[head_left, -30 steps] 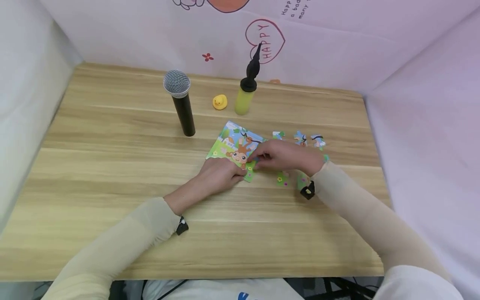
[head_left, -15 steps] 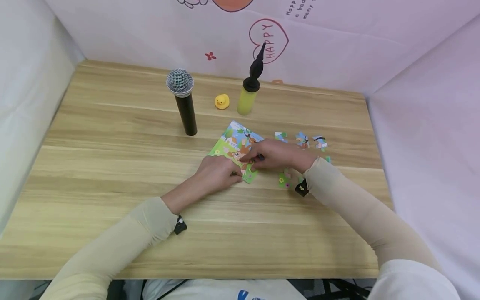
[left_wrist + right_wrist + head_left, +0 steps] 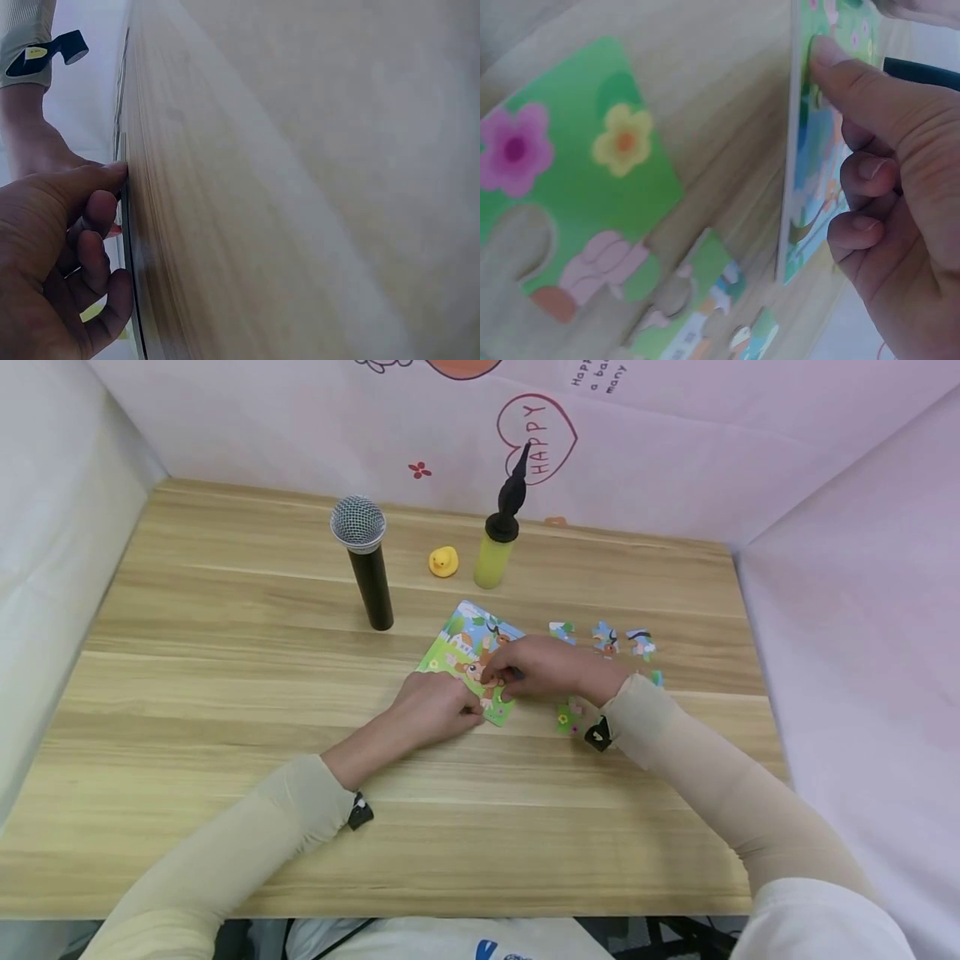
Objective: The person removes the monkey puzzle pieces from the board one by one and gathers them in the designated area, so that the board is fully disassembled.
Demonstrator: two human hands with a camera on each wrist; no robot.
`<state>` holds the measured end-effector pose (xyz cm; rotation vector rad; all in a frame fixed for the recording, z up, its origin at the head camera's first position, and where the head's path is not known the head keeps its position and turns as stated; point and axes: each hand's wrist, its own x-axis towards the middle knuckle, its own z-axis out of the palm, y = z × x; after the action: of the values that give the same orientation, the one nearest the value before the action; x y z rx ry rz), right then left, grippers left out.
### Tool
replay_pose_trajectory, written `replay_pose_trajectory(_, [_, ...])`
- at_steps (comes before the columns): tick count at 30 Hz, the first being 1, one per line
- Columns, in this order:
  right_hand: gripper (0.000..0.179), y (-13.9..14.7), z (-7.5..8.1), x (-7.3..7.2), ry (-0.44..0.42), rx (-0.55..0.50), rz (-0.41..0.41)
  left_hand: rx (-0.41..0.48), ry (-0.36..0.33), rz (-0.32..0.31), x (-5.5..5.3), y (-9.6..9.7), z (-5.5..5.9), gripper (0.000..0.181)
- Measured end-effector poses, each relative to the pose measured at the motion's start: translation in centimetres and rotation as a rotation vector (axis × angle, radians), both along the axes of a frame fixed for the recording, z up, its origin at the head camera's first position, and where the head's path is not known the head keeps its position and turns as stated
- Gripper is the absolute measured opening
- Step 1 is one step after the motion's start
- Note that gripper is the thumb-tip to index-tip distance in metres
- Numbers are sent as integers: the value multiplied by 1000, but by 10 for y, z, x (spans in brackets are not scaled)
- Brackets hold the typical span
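Note:
A jigsaw puzzle [image 3: 458, 643] with a cartoon animal on green and blue lies tilted at mid-table. My left hand [image 3: 435, 706] holds its near-left edge, the thumb [image 3: 97, 178] against the edge and the other fingers curled beside it. My right hand [image 3: 551, 668] reaches over its right side. In the right wrist view my right thumb [image 3: 836, 64] presses the puzzle face [image 3: 814, 150], with the lower fingers curled. The index fingertip is hidden there, so a pinched piece cannot be made out. A loose green puzzle piece [image 3: 570, 142] with flowers lies beside the puzzle.
More loose puzzle pieces [image 3: 604, 637] lie to the right, partly under my right forearm. Behind the puzzle stand a black microphone [image 3: 371, 585], a yellow toy duck [image 3: 443, 562] and a yellow-green bottle with a black top [image 3: 492, 564]. White cloth walls [image 3: 300, 435] surround the table.
Since a second ago my right hand has shifted slightly left and nearer over the puzzle. The left hand stays at the puzzle's near edge. Over the last half second little has changed.

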<state>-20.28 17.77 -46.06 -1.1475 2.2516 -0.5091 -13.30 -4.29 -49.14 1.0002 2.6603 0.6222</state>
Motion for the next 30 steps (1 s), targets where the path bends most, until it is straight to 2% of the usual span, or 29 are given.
replay_pose_trajectory(5, [26, -6, 2, -2, 42, 46, 18, -3, 1, -4, 2, -2, 1, 17])
replay_pose_trajectory(12, [20, -9, 5, -2, 41, 83, 11, -5, -14, -1, 2, -2, 0, 19])
replay_pose_trajectory(18, [6, -7, 16, -5, 20, -20, 37, -16, -54, 18, 2, -1, 2, 8])
replay_pose_trajectory(22, [14, 1, 32, -10, -33, -34, 98, -21, -63, 22, 2, -2, 1, 8])
replay_pose_trajectory(26, [22, 15, 56, -12, -73, 114, 124, -8, -57, 25, 2, -3, 0, 8])
replay_pose_trajectory(30, [23, 34, 78, -5, -130, 374, 79, -7, -62, 23, 2, -2, 0, 9])
